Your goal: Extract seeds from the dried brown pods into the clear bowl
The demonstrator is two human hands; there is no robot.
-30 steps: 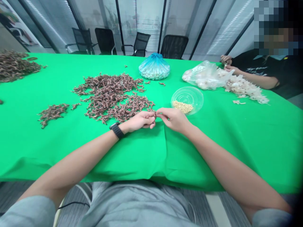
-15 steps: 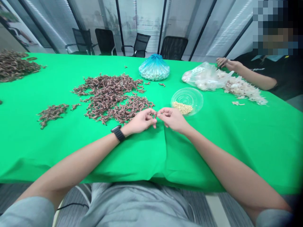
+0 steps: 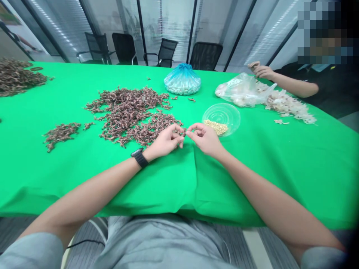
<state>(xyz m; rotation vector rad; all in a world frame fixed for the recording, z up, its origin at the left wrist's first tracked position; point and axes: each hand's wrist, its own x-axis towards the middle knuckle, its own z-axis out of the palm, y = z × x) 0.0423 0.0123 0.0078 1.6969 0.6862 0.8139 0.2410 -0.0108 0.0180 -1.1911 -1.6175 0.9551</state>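
Observation:
My left hand (image 3: 167, 141) is closed in a pinch on a small brown shrivelled piece (image 3: 184, 132), mostly hidden by the fingertips. The closed thumb and forefinger of my right hand (image 3: 206, 139) meet it from the other side; whether they grip that same piece or a bit of it is too small to make out. Just beyond my left hand spreads a large heap of similar brown dried pieces (image 3: 126, 110). Behind my right hand lies a round clear plastic dish (image 3: 234, 116) with pale yellow bits (image 3: 215, 127) at its near side.
Smaller brown heap (image 3: 62, 133) at left; bigger heap (image 3: 18, 78) farther back. A tied blue-topped bag (image 3: 182, 80) stands behind the dish. At right are a clear bag (image 3: 238, 91), pale flaky scraps (image 3: 291, 108) and a co-worker's hands (image 3: 262, 71). Green cloth (image 3: 157, 183) covers the table.
My fingertips have shifted slightly, and a little more of the brown piece shows between them. The co-worker's hands have moved left and up.

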